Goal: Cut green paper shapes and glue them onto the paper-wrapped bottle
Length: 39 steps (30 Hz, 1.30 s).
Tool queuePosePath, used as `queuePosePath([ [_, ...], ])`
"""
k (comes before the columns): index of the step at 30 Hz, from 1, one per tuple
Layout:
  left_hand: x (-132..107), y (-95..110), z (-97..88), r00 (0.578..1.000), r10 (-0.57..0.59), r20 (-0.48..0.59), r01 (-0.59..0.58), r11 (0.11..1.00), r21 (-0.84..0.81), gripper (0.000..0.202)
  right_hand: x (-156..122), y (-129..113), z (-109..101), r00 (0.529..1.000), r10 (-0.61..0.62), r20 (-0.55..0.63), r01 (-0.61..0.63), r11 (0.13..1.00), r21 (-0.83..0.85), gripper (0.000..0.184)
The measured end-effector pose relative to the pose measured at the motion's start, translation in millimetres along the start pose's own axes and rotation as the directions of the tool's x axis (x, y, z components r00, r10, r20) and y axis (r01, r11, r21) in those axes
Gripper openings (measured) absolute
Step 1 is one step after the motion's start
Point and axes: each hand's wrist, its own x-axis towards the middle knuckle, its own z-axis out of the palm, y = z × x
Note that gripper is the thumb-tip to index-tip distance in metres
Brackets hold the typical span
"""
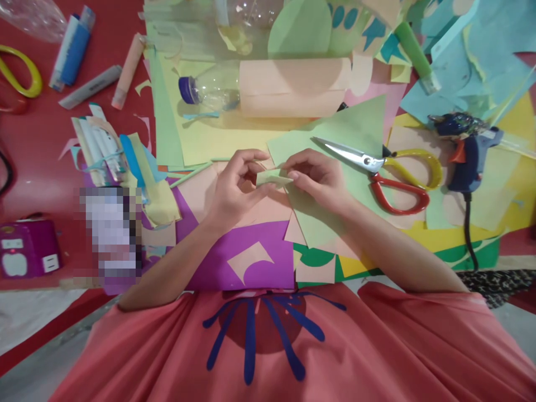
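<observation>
Between my two hands is a small piece of light green paper (271, 178). My left hand (240, 187) pinches its left side with thumb and fingers. On the other side, the thumb and forefinger of my right hand (316, 177) close on its right end. Under both hands lie sheets of peach and pale green paper (355, 125). Scissors (368, 162) with one yellow and one red handle rest slightly open to the right of my right hand. Beyond the hands a plastic bottle (211, 89) with a dark blue cap lies on its side, its body wrapped in peach paper.
A blue glue gun (471, 159) with its cord lies at the right. Several markers (98, 145), a phone (111, 231) and a purple box (29, 247) are at the left. Blue paper (452, 72) covers the far right; purple paper (259, 240) with a peach scrap lies near me.
</observation>
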Motion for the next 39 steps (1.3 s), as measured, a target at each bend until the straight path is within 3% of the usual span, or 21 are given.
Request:
queuePosePath([
  [4, 0.5, 1.4, 0.1, 1.0, 0.005, 0.014, -0.005, 1.0, -0.003, 0.045, -4.2, -1.3, -0.5, 0.994, -0.082, 0.067, 0.079, 0.996, 0.043, 0.029],
  [9, 3.4, -0.1, -1.9, 0.999, 0.048, 0.01, -0.048, 0.998, -0.041, 0.038, -4.5, 0.5, 1.2, 1.0, -0.017, 0.022, 0.018, 0.999, -0.028, 0.021],
  [13, 5.9, -7.5, -3.8, 0.993, 0.08, -0.092, -0.082, 0.997, -0.015, 0.032, -3.7, 3.3, 0.7, 0.999, 0.009, -0.041, -0.005, 0.995, 0.095, 0.019],
  [17, 6.0, -15.2, -4.5, 0.962, 0.179, -0.207, -0.178, 0.984, 0.025, 0.026, -6.1, 3.8, 1.7, 0.996, -0.041, -0.076, 0.046, 0.996, 0.071, 0.019],
  [21, 3.6, -12.8, -6.8, 0.957, 0.262, -0.128, -0.248, 0.962, 0.114, 0.017, -9.2, 2.9, 3.5, 0.989, -0.098, -0.107, 0.096, 0.995, -0.027, 0.011],
  [23, 2.2, -9.0, -7.9, 0.974, 0.22, -0.054, -0.21, 0.965, 0.157, 0.023, -10.3, 2.0, 3.7, 0.984, -0.129, -0.122, 0.117, 0.988, -0.101, 0.004],
  [26, 1.0, -4.7, -8.0, 0.994, 0.099, -0.036, -0.092, 0.983, 0.159, 0.029, -10.9, -0.2, 2.2, 0.973, -0.201, -0.109, 0.177, 0.964, -0.198, 0.011],
  [30, 1.8, -6.3, -7.2, 0.995, 0.025, -0.097, -0.016, 0.996, 0.093, 0.038, -10.1, -2.6, -2.3, 0.969, -0.229, 0.089, 0.24, 0.959, -0.148, 0.018],
  [33, 2.1, -9.7, -6.7, 0.997, 0.006, -0.082, 0.0, 0.998, 0.068, 0.043, -9.1, -1.5, -3.7, 0.972, -0.153, 0.18, 0.17, 0.982, -0.078, 0.019],
  [39, 0.1, -7.0, -2.9, 1.0, -0.02, 0.004, 0.02, 0.999, 0.049, 0.046, -5.3, 0.6, -0.3, 0.996, -0.006, 0.091, 0.013, 0.996, -0.085, 0.03],
])
